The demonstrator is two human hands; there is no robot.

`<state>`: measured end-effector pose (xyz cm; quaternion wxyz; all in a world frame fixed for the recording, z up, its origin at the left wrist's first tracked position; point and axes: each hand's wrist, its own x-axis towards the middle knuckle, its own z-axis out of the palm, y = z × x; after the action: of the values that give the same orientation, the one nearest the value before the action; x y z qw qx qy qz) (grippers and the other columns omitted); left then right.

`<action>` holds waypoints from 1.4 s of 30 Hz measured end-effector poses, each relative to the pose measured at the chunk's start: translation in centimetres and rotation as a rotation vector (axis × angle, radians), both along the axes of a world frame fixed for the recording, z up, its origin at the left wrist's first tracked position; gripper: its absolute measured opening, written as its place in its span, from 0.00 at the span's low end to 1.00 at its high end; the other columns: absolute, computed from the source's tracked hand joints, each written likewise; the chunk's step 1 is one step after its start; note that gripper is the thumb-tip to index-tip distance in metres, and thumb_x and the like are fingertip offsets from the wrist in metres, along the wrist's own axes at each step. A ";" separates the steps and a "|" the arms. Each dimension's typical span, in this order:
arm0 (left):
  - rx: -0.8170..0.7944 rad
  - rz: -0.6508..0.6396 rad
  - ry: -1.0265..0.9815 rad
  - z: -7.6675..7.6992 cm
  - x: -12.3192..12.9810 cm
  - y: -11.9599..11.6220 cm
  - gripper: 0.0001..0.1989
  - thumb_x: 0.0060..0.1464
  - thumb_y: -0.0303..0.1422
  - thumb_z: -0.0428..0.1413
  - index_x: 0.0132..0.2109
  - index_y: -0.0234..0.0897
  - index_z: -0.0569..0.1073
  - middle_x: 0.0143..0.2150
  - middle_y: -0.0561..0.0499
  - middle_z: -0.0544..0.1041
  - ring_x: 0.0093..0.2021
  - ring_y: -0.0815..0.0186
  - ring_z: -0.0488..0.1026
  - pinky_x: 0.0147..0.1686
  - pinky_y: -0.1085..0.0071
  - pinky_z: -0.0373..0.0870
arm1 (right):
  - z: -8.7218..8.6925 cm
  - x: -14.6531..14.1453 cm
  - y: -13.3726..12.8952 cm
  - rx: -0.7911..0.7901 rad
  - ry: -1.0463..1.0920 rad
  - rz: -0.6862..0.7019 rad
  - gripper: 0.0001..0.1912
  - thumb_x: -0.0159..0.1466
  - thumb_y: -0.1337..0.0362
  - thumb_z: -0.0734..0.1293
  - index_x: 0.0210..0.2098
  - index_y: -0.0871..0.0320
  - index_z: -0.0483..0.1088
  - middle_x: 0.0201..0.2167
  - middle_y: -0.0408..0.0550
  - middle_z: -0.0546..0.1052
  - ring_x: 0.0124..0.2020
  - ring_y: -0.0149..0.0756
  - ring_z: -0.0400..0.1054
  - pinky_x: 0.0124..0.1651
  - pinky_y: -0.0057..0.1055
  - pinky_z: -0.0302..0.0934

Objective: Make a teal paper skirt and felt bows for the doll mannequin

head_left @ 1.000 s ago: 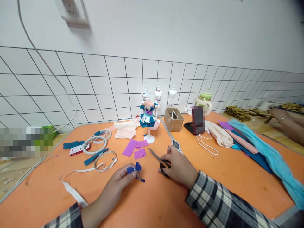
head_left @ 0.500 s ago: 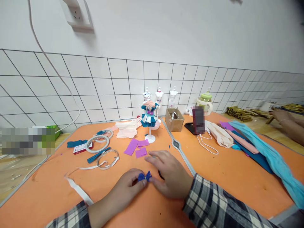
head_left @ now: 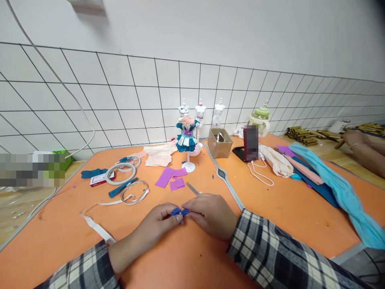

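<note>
A small dark blue bow [head_left: 179, 212] is held low over the orange mat, between my two hands. My left hand [head_left: 164, 218] pinches its left side between thumb and fingers. At its right end, the thumb and fingertips of my right hand [head_left: 212, 212] close on the other loop. Scissors [head_left: 194, 189] lie just beyond my right hand, blades pointing away, their handles hidden by it. Purple crepe paper pieces [head_left: 165, 177] lie ahead of my hands. Behind them stands a mini dress form [head_left: 187, 138] wearing a teal and white dress with a purple bow.
Tape rolls [head_left: 134, 192] and a white strip [head_left: 98, 228] lie left. At the back are white dress forms [head_left: 219, 114], a cardboard box [head_left: 220, 145], a phone [head_left: 251, 143] and a green-lidded bottle [head_left: 260, 118]. Long crepe strips [head_left: 337, 180] lie right; another person's hand [head_left: 357, 140] is far right.
My right hand's fingers, spread before, have come together on the bow's right end. The scissors' blades now show beyond that hand. The camera view has tilted down slightly.
</note>
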<state>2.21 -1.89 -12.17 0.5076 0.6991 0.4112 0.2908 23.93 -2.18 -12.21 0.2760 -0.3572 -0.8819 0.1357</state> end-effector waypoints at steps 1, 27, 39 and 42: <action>-0.002 0.008 0.004 0.0 0.1 0.0 0.15 0.54 0.45 0.58 0.32 0.37 0.81 0.33 0.47 0.80 0.36 0.58 0.73 0.39 0.68 0.68 | 0.1 -0.1 -0.1 -0.017 0.036 -0.016 0.18 0.65 0.61 0.66 0.55 0.53 0.70 0.50 0.45 0.79 0.48 0.38 0.73 0.50 0.33 0.61; 0.544 0.245 0.201 0.9 -0.5 -0.3 0.13 0.58 0.42 0.54 0.47 0.41 0.73 0.49 0.45 0.76 0.53 0.52 0.69 0.52 0.58 0.63 | -0.1 -0.6 -0.1 -0.147 0.224 -0.101 0.08 0.61 0.72 0.68 0.35 0.54 0.78 0.31 0.40 0.81 0.30 0.28 0.72 0.37 0.23 0.59; 0.829 0.027 0.610 1.0 0.2 -1.2 0.09 0.63 0.32 0.49 0.41 0.46 0.75 0.44 0.53 0.78 0.52 0.55 0.69 0.57 0.47 0.41 | -0.1 -0.8 -0.3 -0.180 0.256 -0.054 0.05 0.60 0.71 0.68 0.34 0.56 0.76 0.30 0.41 0.78 0.29 0.27 0.69 0.35 0.23 0.60; 0.767 0.035 0.573 1.0 0.1 -0.9 0.10 0.63 0.33 0.49 0.38 0.45 0.76 0.41 0.53 0.78 0.48 0.57 0.71 0.55 0.50 0.46 | -0.1 -0.7 -0.3 -0.142 0.259 0.005 0.10 0.56 0.68 0.71 0.39 0.56 0.75 0.36 0.44 0.77 0.35 0.30 0.70 0.34 0.23 0.61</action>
<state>2.35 -2.80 -11.19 0.0744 0.8810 0.4094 0.2253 23.24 -2.50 -12.31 0.3610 -0.3533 -0.8280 0.2435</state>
